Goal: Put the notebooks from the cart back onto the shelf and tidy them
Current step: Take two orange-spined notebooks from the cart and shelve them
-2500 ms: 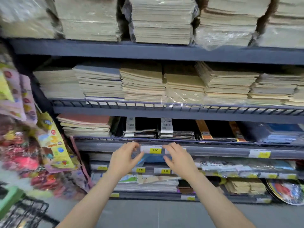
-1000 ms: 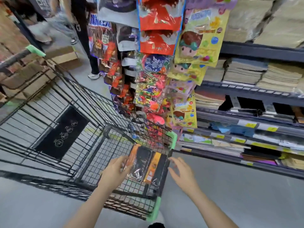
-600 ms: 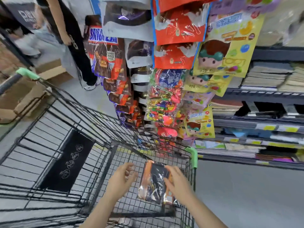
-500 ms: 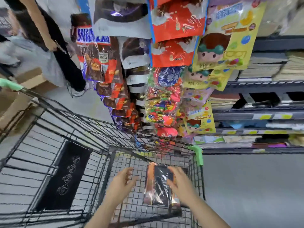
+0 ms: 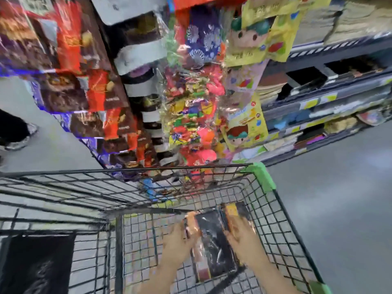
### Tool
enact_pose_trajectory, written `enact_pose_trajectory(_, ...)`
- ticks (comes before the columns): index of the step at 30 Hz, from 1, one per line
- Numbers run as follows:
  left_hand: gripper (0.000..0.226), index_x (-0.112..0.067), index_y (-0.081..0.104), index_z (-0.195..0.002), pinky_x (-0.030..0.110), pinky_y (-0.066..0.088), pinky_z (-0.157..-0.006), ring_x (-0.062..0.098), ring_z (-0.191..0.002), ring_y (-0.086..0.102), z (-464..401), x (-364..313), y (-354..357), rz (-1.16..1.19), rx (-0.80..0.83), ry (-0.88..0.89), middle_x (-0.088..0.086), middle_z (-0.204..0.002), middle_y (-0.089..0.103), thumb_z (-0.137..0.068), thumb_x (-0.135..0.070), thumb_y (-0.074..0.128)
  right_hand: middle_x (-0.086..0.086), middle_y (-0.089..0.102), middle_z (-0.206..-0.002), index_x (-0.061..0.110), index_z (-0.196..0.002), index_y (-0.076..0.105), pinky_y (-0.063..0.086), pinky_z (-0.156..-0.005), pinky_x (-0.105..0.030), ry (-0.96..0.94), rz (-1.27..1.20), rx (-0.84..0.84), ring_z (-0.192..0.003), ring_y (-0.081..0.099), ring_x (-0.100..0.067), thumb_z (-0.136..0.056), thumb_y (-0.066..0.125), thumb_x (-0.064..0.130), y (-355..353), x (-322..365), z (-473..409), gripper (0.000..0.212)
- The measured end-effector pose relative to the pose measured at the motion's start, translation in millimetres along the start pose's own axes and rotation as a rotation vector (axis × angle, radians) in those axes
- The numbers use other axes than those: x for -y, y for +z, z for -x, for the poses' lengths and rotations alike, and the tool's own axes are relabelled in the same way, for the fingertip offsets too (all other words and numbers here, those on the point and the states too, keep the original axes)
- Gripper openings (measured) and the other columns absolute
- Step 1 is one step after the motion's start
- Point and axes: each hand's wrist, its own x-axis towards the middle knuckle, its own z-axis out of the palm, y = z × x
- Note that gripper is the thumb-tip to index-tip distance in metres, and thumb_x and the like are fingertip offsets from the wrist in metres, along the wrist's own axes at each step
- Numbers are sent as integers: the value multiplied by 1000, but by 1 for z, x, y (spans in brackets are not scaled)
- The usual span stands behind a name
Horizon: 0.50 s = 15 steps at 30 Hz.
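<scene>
Head view, blurred: your left hand [image 5: 180, 240] and right hand [image 5: 244, 240] flank a shiny black plastic-wrapped notebook pack with orange edges [image 5: 214, 245] inside the black wire shopping cart with green corner guards [image 5: 263, 177]. Fingers of both hands lie against the pack's sides; too blurred to tell if they pinch it. The dark metal shelf of stacked notebooks [image 5: 339, 81] sits upper right, beside hanging colourful snack bags [image 5: 191, 92].

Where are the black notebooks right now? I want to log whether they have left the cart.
In the head view the black notebooks are still low inside the cart, near its right front corner, between the left hand and right hand.
</scene>
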Motion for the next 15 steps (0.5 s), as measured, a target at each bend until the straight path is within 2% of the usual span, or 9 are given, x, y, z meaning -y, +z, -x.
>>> enact_pose_trajectory(2,65,-11,33,-134,37,48,-93,32,-107,58,-17,8,32,69,4,-80,9,-125,51,-83,-39,61,0,49,-130,25,-133,40,47,-96,-31,38,2,9,-106,57,-14,-89,52,27,13,-18,-11,45)
enact_pose_trajectory(4,68,-10,37,-129,47,54,-83,37,-95,63,-32,17,60,221,-19,-152,15,-111,61,-75,-36,69,1,49,-131,26,-130,41,51,-92,-33,74,-10,0,-103,60,-14,-89,53,29,24,-33,-18,44)
enact_pose_trajectory(6,55,-7,49,-114,46,56,-76,34,-84,65,-41,27,81,308,-107,-209,13,-96,65,-71,-30,75,5,52,-124,26,-128,42,53,-83,-22,104,7,-26,-92,61,-8,-88,54,27,28,-42,-23,42)
enact_pose_trajectory(8,40,-8,56,-105,43,55,-77,30,-84,64,-44,28,88,303,-245,-215,11,-94,65,-72,-23,75,3,53,-122,24,-127,44,51,-73,-16,108,18,-56,-85,61,-6,-88,54,25,31,-51,-27,40)
enact_pose_trajectory(11,27,-15,58,-94,43,57,-70,26,-75,63,-45,33,94,359,-317,-227,8,-86,64,-73,-26,73,1,53,-121,24,-129,43,48,-68,-15,122,25,-75,-86,61,-8,-90,52,27,36,-60,-29,40)
enact_pose_trajectory(13,25,-17,61,-92,42,57,-69,24,-73,64,-45,34,93,387,-349,-236,8,-86,65,-74,-29,72,2,54,-117,24,-129,43,44,-62,-12,132,35,-69,-84,59,-8,-91,50,29,40,-62,-28,39)
enact_pose_trajectory(15,28,-11,62,-97,41,54,-77,27,-81,64,-39,27,88,439,-399,-241,12,-98,64,-75,-23,74,2,55,-112,24,-129,42,41,-57,-10,141,41,-62,-81,58,-7,-91,51,26,42,-60,-26,40)
